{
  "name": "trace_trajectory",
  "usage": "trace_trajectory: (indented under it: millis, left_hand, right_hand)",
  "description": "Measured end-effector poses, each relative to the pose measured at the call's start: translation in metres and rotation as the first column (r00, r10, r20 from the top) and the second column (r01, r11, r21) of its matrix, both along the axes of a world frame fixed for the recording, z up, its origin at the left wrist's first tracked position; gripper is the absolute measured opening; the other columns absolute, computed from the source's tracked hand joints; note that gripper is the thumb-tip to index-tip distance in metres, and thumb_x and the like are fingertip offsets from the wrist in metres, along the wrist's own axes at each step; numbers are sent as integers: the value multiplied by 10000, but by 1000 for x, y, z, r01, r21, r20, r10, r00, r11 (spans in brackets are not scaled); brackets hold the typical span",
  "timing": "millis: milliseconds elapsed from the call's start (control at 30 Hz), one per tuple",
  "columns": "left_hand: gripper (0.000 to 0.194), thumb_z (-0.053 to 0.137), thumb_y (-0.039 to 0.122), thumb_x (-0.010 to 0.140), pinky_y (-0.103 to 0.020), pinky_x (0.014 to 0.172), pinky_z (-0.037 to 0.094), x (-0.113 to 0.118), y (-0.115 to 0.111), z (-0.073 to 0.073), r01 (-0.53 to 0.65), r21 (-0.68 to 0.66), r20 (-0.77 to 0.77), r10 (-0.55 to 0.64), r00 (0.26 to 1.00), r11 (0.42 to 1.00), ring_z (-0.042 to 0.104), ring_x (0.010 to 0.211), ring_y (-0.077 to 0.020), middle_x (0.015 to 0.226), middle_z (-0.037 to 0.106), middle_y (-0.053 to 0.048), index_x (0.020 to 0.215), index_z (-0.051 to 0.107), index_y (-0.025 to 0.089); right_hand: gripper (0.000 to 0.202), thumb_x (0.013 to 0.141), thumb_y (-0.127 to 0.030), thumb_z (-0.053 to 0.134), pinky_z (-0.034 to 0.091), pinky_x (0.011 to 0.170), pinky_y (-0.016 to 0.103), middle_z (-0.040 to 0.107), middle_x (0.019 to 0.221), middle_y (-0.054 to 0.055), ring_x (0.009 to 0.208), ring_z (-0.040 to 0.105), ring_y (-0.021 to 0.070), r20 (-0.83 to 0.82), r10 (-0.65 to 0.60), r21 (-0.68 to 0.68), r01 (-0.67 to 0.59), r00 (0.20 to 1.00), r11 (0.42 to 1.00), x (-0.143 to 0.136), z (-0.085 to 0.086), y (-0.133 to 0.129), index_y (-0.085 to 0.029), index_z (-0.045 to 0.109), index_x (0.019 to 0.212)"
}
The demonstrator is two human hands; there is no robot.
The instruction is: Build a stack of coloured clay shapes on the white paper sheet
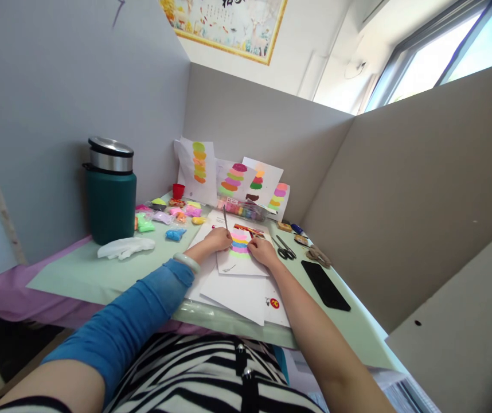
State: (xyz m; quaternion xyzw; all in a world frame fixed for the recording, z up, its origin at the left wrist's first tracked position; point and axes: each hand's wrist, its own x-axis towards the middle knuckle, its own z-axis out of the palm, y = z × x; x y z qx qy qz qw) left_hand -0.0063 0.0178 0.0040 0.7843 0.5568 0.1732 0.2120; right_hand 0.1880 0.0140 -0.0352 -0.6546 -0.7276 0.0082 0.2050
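Note:
A white sheet (242,268) lies in front of me, with stacked pink, yellow, blue, purple and pale green bands (240,243) that look like soft clay. My left hand (218,238) is closed on a slender dark stick-like tool (225,217) whose long end points up and away. It rests at the left edge of the bands. At their right edge is my right hand (261,251), fingers curled together and touching the sheet. Whether anything is pinched there is hidden. More white papers (246,298) lie underneath, one with a red-and-yellow round mark.
Scissors (287,248) and a black phone-like slab (325,285) lie at right. Left are a green flask (112,195), a white glove-like item (125,248), clay packets (176,234) and a red cup (178,190). Banded sheets (198,172) lean behind a clear box (246,210); grey partitions (254,109) enclose the table.

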Motion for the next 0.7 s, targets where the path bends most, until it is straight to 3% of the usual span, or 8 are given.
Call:
trace_trajectory:
  millis: [700]
  left_hand:
    - [191, 548, 223, 714, -190, 508, 372, -1, -2, 1, -7, -61, 31, 9, 999, 998, 562, 554, -123, 712, 702, -56, 814, 686, 136]
  right_hand:
    - [226, 836, -257, 463, 329, 631, 223, 680, 916, 49, 832, 579, 162, 27, -53, -7, 53, 998, 999, -1, 1, -1, -189, 676, 868]
